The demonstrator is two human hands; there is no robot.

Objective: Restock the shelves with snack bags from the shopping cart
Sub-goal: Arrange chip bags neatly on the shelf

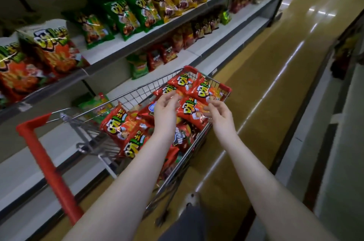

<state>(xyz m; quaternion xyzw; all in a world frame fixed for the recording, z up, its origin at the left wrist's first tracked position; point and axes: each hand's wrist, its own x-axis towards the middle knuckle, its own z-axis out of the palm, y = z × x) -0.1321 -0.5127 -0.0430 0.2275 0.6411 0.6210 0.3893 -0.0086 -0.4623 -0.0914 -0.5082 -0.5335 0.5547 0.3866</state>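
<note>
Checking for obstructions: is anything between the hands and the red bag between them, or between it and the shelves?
Nothing visible. The left hand and right hand flank the red bag, atop the pile in the cart. Toward the shelves only the cart's wire side intervenes, probably low enough to lift over.
</note>
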